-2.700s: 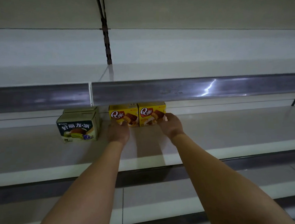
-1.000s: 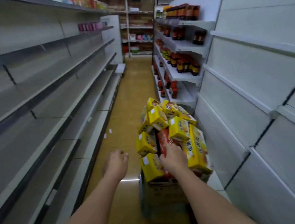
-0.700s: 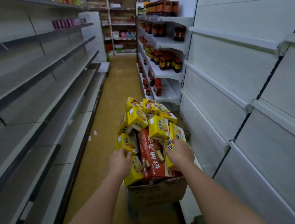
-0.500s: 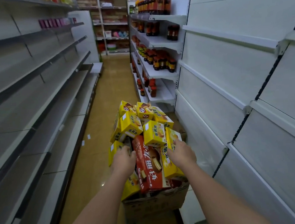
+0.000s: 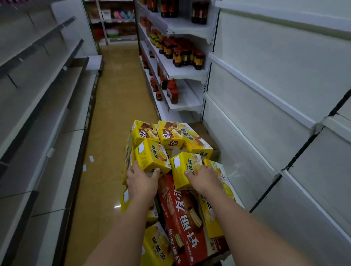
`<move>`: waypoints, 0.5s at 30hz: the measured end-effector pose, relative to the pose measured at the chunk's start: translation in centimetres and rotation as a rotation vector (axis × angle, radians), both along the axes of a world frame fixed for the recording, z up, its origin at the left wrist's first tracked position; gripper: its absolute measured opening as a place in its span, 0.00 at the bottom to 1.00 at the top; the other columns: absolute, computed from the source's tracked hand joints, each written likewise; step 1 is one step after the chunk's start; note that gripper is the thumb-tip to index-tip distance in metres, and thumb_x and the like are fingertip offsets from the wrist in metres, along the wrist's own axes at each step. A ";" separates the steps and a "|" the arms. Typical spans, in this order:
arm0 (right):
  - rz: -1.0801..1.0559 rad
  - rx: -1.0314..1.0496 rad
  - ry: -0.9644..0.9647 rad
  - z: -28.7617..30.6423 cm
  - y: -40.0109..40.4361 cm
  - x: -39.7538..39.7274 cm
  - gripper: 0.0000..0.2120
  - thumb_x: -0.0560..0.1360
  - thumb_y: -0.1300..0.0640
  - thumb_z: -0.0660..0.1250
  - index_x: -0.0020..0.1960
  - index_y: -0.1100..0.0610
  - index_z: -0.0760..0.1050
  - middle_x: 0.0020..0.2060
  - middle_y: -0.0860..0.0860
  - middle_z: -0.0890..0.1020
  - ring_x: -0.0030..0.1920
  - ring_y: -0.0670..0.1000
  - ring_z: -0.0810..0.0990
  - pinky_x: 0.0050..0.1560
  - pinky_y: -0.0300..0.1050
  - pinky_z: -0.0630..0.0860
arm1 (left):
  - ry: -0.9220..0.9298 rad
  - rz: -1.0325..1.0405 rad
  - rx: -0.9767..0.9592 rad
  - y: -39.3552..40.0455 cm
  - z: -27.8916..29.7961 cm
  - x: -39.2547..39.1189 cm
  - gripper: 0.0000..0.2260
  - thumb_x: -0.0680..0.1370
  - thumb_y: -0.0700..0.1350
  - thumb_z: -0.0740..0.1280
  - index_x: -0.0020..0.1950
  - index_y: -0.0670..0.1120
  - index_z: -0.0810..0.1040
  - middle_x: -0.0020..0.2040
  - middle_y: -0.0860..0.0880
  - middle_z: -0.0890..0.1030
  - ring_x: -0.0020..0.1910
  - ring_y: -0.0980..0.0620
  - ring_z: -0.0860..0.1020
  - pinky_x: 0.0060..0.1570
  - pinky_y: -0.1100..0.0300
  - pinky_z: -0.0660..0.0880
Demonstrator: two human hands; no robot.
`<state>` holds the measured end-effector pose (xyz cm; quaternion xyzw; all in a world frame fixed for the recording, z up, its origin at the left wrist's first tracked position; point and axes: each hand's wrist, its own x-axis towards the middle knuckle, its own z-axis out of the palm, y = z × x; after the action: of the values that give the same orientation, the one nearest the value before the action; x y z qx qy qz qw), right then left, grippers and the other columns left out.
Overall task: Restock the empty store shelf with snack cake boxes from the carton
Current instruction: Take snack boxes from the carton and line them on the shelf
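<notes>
Head view: hands each grip yellow box (image 5: 152, 155) (image 5: 186, 169) — carton hidden under pile.

Readable stuff is all on the boxes: the big red box (image 5: 186, 222) lying in the pile has 好丽友·派 in large white characters. The yellow box (image 5: 187, 168) and its neighbour (image 5: 151, 155) say 蛋黄派. The two top yellow boxes (image 5: 169, 134) show a red "Q" logo, rest too blurry.
</notes>
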<state>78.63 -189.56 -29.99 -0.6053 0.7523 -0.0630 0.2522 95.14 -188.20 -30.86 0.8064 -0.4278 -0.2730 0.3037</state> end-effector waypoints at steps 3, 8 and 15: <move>-0.010 0.012 0.046 -0.2 -1.1 0.5 0.36 0.78 0.35 0.53 0.76 0.60 0.57 0.76 0.56 0.56 0.74 0.60 0.57 0.70 0.55 0.61 | 0.019 -0.003 0.020 -1.4 -0.3 0.0 0.39 0.76 0.60 0.65 0.78 0.47 0.50 0.76 0.42 0.55 0.74 0.39 0.58 0.66 0.41 0.63; 0.000 0.062 0.102 -0.7 -2.3 0.5 0.38 0.78 0.33 0.50 0.76 0.60 0.56 0.77 0.56 0.55 0.75 0.60 0.55 0.71 0.56 0.58 | 0.068 -0.024 0.063 -2.9 -0.7 -0.6 0.39 0.76 0.63 0.61 0.79 0.49 0.46 0.78 0.43 0.50 0.75 0.38 0.53 0.69 0.41 0.58; -0.025 0.069 -0.035 -1.6 -2.7 1.1 0.41 0.75 0.32 0.56 0.77 0.59 0.55 0.76 0.56 0.56 0.75 0.60 0.56 0.70 0.57 0.59 | 0.041 0.062 0.047 -3.2 -0.6 -1.7 0.31 0.80 0.55 0.60 0.78 0.49 0.51 0.77 0.41 0.53 0.74 0.38 0.56 0.69 0.43 0.61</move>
<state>79.75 -192.23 -31.63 -0.5857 0.7569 -0.0509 0.2853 93.48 -191.45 -31.47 0.8205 -0.3897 -0.2899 0.3016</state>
